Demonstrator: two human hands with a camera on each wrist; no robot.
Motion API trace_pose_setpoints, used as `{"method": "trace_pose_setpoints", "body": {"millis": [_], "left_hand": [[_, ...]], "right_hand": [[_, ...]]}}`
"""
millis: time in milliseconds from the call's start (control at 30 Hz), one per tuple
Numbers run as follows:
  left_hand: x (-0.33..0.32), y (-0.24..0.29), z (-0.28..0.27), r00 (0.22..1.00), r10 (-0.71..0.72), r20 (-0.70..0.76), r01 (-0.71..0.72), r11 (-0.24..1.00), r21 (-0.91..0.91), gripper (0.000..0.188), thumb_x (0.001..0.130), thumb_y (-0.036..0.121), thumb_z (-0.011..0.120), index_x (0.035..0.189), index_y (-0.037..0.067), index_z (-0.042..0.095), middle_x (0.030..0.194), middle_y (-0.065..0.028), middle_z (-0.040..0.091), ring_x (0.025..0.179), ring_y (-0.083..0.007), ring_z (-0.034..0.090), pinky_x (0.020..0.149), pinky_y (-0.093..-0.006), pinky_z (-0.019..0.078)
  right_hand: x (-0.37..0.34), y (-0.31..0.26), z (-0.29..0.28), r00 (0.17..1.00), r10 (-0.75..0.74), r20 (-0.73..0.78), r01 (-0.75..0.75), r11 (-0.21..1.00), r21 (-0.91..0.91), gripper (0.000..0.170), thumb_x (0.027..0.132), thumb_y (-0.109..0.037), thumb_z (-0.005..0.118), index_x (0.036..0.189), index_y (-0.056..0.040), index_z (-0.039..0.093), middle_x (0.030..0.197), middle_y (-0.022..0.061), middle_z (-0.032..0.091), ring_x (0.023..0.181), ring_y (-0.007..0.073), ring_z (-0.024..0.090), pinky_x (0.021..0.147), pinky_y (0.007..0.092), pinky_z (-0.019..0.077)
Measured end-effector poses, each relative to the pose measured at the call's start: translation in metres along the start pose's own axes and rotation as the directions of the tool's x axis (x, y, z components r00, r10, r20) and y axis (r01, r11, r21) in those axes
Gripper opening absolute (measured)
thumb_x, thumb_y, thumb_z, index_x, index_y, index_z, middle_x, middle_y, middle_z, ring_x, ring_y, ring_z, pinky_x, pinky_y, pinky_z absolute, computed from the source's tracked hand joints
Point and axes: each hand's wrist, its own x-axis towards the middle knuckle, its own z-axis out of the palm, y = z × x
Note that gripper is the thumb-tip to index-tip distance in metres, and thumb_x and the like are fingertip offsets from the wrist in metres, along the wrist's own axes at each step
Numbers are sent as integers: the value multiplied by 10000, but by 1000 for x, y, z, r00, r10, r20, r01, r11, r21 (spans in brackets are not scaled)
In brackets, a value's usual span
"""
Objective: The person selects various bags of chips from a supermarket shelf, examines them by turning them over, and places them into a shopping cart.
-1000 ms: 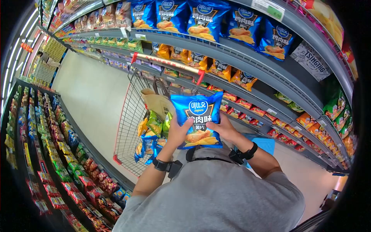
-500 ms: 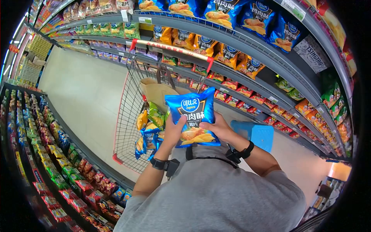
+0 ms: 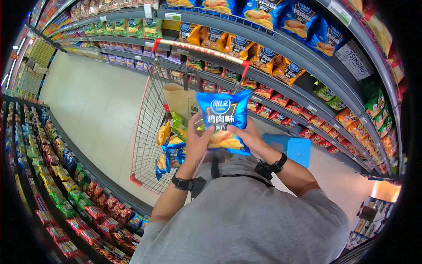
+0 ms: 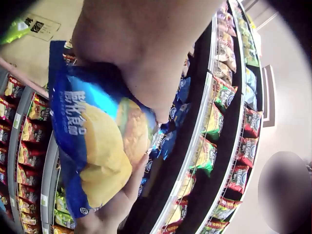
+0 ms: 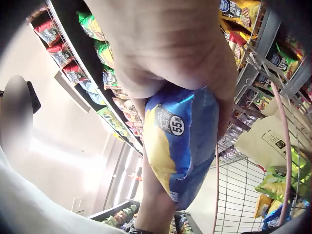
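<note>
A blue chip bag (image 3: 223,115) is held upright in front of the grey shirt, its printed front facing up to the head view. The left hand (image 3: 198,138) grips its left edge, thumb on the front. On the right edge, the right hand (image 3: 247,134) grips it the same way. In the left wrist view the bag (image 4: 97,131) shows a yellow chip picture, with the left hand (image 4: 141,58) along it. The right wrist view has the bag's side (image 5: 195,136) beneath the right hand (image 5: 170,53).
A wire shopping cart (image 3: 147,119) stands just ahead, holding a tan bag (image 3: 179,100) and several snack packets (image 3: 173,154). Snack shelves (image 3: 281,33) curve along the front and right, others (image 3: 66,176) along the left. A blue box (image 3: 290,149) sits on the floor at right.
The chip bag, with both hands on it, has risen slightly in the head view after shifting left and back right. The left fingers look more spread. The shelves and cart have shifted in view.
</note>
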Motion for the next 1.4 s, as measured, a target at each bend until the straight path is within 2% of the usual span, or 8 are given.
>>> {"method": "trace_pose_setpoints", "body": {"millis": [133,233,400,533,667,767,1300,1400], "left_hand": [[1,-3,-21,962,-98,255,61,987,148,593,841,60,658,1362,38,377,1183,-106,531,1144,-212,513,903,-305,470],[-9,10,-14,987,95,129,-108,989,100,628,825,75,676,1367,41,361,1196,-107,533,1118,-231,539,928,-318,462],[1,2,-32,998,42,-43,-44,998,-51,624,796,105,720,1312,-29,394,1245,-127,526,1119,-218,538,952,-352,449],[2,8,-44,993,-108,-50,105,993,-58,611,782,108,750,1276,-22,414,1229,-136,541,1111,-207,539,935,-332,460],[-12,-3,-49,986,-64,152,60,998,30,612,767,136,767,1265,-20,447,1216,-125,558,1135,-198,528,955,-360,451],[-14,2,-42,943,-87,321,75,996,50,749,751,197,778,1342,-3,364,1263,-109,513,1160,-210,502,997,-369,417],[-16,-2,-41,929,-73,362,67,997,30,671,778,187,752,1323,6,405,1243,-109,540,1139,-208,516,982,-360,423],[-13,-6,-36,967,-144,210,168,981,-97,654,844,243,696,1357,6,368,1278,-121,510,1165,-211,494,983,-353,420]], "right_hand": [[18,11,6,983,-170,-69,150,962,-228,681,795,-202,758,1321,14,382,1182,131,580,1084,206,572,935,351,462],[13,9,23,956,-287,60,293,935,-201,754,796,-224,758,1370,15,334,1266,149,520,1156,226,527,963,371,443],[-5,-11,36,889,-278,363,398,861,-317,603,800,-183,742,1334,-94,478,1334,121,469,1233,251,469,970,370,440],[3,-5,23,932,-263,249,326,910,-257,610,784,-174,758,1316,-74,476,1322,112,481,1175,214,508,947,356,450],[12,-20,13,947,-264,185,259,965,51,640,795,-203,766,1311,-18,436,1212,95,552,1076,159,560,936,331,446],[7,-36,3,951,-206,230,246,956,-158,611,793,-211,770,1276,-1,459,1138,76,590,1040,143,567,919,318,453],[6,-18,-7,942,-226,247,264,955,-133,581,796,-254,772,1236,-1,489,1103,80,604,995,138,581,842,304,497],[3,-18,-1,940,-36,338,-7,992,123,670,821,-255,746,1336,-5,399,1209,100,546,1020,166,579,877,309,493]]}}
